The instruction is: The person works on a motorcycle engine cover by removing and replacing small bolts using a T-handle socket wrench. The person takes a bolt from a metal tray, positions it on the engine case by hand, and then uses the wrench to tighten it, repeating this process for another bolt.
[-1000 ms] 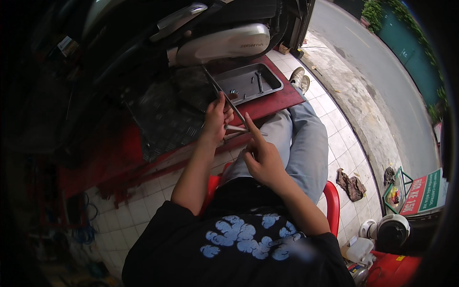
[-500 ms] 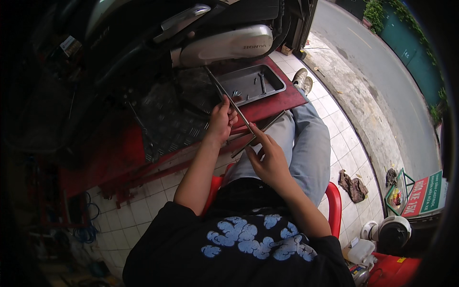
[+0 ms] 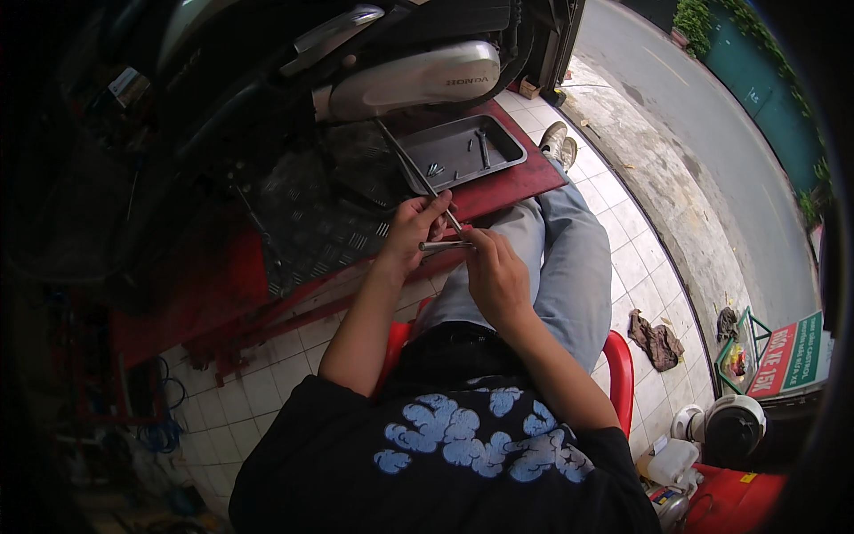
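A long T-handle wrench [image 3: 411, 163] slants from the lower edge of the scooter's silver side cover [image 3: 418, 84] down toward me. My left hand [image 3: 411, 230] is closed around its shaft, close to the crossbar. My right hand [image 3: 500, 274] grips the wrench where the crossbar meets the shaft; one end of the bar sticks out to the left between my hands. What the far tip touches under the cover is too dark to tell. Just right of the shaft lies a grey metal tray [image 3: 519, 160] with several small bolts [image 3: 435, 170] and a longer bolt-like piece [image 3: 483, 149].
The scooter stands on a red lift table [image 3: 520, 182] with a dark tread plate [image 3: 311, 209]. My legs stretch out beside it on white floor tiles [image 3: 636, 258]. At right are a brown rag [image 3: 656, 341], a signboard [image 3: 783, 356], a white jug [image 3: 669, 463] and a red machine [image 3: 734, 500].
The crossbar has swung round, from slanting up to the right to lying nearly level and pointing left. My right fingers have closed on it, and my left hand has slid nearer the crossbar.
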Available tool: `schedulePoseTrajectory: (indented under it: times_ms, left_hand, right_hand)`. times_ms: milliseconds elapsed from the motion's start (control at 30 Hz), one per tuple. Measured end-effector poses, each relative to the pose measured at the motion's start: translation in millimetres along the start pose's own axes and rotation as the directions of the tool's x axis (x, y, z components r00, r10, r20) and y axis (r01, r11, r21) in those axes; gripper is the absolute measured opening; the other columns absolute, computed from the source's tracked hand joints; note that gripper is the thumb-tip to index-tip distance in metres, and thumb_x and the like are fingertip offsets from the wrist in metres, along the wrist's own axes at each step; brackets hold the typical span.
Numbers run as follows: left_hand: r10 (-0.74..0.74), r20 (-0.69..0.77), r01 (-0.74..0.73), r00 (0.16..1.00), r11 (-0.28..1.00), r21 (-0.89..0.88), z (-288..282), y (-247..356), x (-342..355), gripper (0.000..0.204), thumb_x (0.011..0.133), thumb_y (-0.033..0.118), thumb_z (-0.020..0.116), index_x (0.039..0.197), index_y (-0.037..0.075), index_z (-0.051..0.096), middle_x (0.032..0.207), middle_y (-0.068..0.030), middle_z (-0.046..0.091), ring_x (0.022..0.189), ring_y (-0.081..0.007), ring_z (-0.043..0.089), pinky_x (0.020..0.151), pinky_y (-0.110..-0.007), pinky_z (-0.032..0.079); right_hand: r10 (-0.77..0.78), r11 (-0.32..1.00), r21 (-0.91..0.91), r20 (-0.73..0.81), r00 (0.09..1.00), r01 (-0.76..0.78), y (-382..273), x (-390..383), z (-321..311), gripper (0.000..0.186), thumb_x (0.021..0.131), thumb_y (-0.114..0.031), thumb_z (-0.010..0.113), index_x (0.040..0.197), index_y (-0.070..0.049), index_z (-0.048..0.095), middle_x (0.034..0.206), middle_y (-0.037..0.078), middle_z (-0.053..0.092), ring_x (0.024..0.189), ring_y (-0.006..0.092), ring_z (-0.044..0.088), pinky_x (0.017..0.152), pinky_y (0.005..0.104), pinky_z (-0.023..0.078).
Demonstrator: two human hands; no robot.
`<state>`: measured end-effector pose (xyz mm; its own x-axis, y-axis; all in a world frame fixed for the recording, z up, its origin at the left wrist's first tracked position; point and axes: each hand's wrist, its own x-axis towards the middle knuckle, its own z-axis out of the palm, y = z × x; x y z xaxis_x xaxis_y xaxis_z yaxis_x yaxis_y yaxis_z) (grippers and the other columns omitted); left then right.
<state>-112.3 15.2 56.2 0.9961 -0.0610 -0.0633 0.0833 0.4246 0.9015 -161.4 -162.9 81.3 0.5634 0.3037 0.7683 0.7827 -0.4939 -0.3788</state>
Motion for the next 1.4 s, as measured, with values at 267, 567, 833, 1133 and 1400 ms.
schedulePoseTrajectory:
  times_ms: [267, 567, 833, 1133, 1400]
  left_hand:
    - [0.052, 0.081, -0.033, 0.995, 0.975, -0.218, 1.2, -1.9, -0.5, 0.036, 0.101, 0.029, 0.058, 0.114, -0.003, 0.064, 0.067, 0.0060, 0.052, 0.059, -0.0009, 0.045, 0.055, -0.018, 0.036]
    - [0.132, -0.019, -0.133, 0.991, 0.990, -0.047, 14.9, 5.0, -7.0, 0.042, 0.102, 0.036, 0.054, 0.111, -0.004, 0.065, 0.073, 0.0045, 0.054, 0.060, -0.0031, 0.047, 0.057, -0.020, 0.039]
    - [0.077, -0.027, -0.075, 0.997, 0.996, 0.055, 5.2, 2.4, -9.3, 0.043, 0.103, 0.040, 0.051, 0.107, -0.001, 0.065, 0.072, 0.0025, 0.053, 0.056, -0.0039, 0.047, 0.054, -0.020, 0.040]
    - [0.146, 0.045, -0.146, 0.988, 0.989, -0.013, 8.8, -3.2, -6.3, 0.049, 0.107, 0.039, 0.037, 0.130, -0.002, 0.051, 0.072, 0.0017, 0.051, 0.062, -0.0046, 0.048, 0.058, -0.020, 0.040]
    - [0.113, -0.078, -0.108, 0.991, 0.992, 0.069, 0.4, 1.1, -2.0, 0.045, 0.105, 0.041, 0.044, 0.123, 0.002, 0.057, 0.077, 0.0022, 0.055, 0.065, -0.0047, 0.051, 0.056, -0.020, 0.042]
  right_hand:
    - [0.368, 0.904, 0.106, 0.296, 0.882, -0.413, -14.9, -12.2, -21.0, 0.024, 0.085, -0.017, 0.072, 0.098, -0.002, 0.059, 0.079, 0.014, 0.064, 0.065, 0.0230, 0.061, 0.060, 0.0321, 0.048]
    - [0.262, 0.962, 0.059, 0.071, 0.963, -0.266, -12.0, 1.2, -6.1, 0.019, 0.089, -0.009, 0.065, 0.108, -0.006, 0.066, 0.078, 0.008, 0.060, 0.067, 0.0256, 0.062, 0.060, 0.0370, 0.050]
    - [0.067, 0.997, -0.051, 0.123, 0.990, -0.061, -14.2, -3.9, -6.8, 0.053, 0.079, -0.006, 0.071, 0.130, -0.015, 0.059, 0.110, 0.010, 0.054, 0.091, 0.0265, 0.061, 0.068, 0.0354, 0.055]
    - [0.579, 0.319, 0.643, 0.450, 0.680, -0.696, 0.3, -2.9, -1.0, 0.070, 0.091, -0.019, 0.073, 0.143, -0.001, 0.029, 0.117, 0.015, 0.059, 0.100, 0.0195, 0.063, 0.071, 0.0308, 0.059]
    - [0.407, 0.597, 0.610, 0.330, 0.852, -0.521, 1.7, -2.9, 4.8, 0.033, 0.095, -0.001, 0.058, 0.128, 0.002, 0.054, 0.095, 0.013, 0.072, 0.092, 0.0176, 0.071, 0.081, 0.0305, 0.054]
